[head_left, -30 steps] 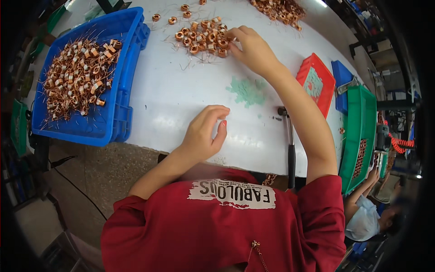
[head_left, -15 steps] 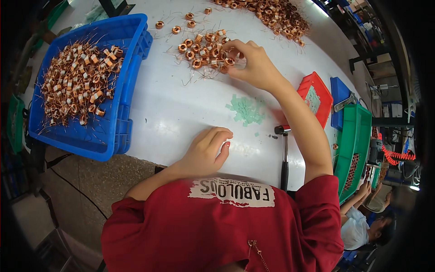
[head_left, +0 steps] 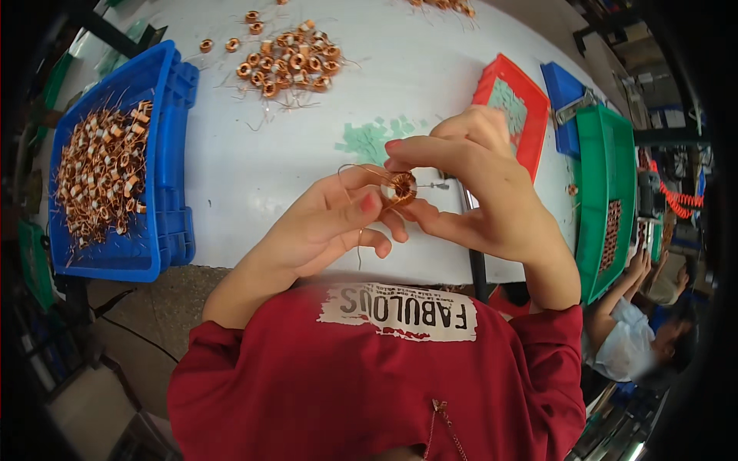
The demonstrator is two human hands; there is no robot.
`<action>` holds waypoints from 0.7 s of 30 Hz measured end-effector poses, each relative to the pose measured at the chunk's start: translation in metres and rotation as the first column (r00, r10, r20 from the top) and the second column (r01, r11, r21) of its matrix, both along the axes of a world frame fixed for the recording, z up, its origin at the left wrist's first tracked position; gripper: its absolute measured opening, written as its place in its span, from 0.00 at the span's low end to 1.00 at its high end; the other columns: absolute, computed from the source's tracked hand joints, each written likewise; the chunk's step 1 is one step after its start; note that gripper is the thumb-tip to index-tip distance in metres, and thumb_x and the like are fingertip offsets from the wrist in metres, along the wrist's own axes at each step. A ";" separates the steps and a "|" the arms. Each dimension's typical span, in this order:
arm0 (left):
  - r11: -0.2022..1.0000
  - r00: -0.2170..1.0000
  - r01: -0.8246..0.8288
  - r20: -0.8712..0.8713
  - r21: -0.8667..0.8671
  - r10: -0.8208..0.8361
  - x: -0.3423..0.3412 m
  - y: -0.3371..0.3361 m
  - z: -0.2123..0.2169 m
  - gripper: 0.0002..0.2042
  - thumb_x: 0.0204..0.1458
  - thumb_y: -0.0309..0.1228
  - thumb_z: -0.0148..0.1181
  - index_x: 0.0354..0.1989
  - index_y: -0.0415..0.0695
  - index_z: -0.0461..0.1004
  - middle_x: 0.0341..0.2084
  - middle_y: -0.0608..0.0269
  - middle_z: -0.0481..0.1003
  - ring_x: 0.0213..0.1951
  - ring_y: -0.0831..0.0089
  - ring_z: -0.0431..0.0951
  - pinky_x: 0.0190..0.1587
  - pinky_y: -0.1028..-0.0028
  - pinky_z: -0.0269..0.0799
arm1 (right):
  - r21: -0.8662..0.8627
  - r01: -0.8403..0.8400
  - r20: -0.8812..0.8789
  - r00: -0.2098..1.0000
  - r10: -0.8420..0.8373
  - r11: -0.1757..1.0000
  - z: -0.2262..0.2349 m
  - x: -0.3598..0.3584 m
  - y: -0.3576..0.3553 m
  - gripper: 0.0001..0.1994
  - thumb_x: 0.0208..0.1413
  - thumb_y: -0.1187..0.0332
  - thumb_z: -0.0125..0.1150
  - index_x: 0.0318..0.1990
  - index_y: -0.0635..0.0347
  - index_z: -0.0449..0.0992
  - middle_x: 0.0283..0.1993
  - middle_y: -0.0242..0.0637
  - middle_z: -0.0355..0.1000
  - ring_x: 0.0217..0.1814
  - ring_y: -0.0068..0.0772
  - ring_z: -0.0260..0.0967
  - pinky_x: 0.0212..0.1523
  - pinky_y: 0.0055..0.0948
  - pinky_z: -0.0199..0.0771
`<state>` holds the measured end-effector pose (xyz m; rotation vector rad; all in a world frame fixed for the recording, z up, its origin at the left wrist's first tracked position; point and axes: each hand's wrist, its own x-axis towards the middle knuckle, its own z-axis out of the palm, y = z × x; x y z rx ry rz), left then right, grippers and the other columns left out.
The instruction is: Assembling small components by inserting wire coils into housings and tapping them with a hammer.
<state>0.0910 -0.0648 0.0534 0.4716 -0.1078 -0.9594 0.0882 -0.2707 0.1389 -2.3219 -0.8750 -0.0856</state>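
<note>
A small ring-shaped copper wire coil [head_left: 403, 189] with a pale band of tape sits between my two hands, above the near part of the table. My right hand [head_left: 492, 180] is closed round its right side, index finger above and thumb below. My left hand [head_left: 319, 223] pinches at its left side, where thin wire ends loop out over the fingers; the exact contact is partly hidden. Beyond my hands lies a pile of similar coils [head_left: 296, 61]. A scatter of pale green paper-like pieces [head_left: 365, 140] lies just past my fingers.
At left stands a blue crate [head_left: 171, 154] full of coils. To the right are a red tray [head_left: 536, 127] of green pieces, a blue bin [head_left: 560, 84] and a long green tray [head_left: 592, 192]. A tool's black handle [head_left: 478, 270] shows below my right wrist. Another person [head_left: 619, 338] sits far right.
My right hand has drawn back from the pile with a coil and brought it to my left hand. My left hand has risen from the table to meet it. The view has shifted.
</note>
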 end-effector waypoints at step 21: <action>0.977 0.991 0.081 0.085 0.199 -0.099 -0.008 -0.035 0.000 0.13 0.47 0.19 0.63 0.42 0.37 0.72 0.35 0.54 0.76 0.28 0.66 0.78 0.26 0.79 0.72 | 0.185 -0.038 0.030 0.999 0.033 0.982 -0.003 -0.012 -0.012 0.18 0.41 0.63 0.67 0.42 0.57 0.78 0.46 0.38 0.67 0.45 0.37 0.60 0.45 0.32 0.62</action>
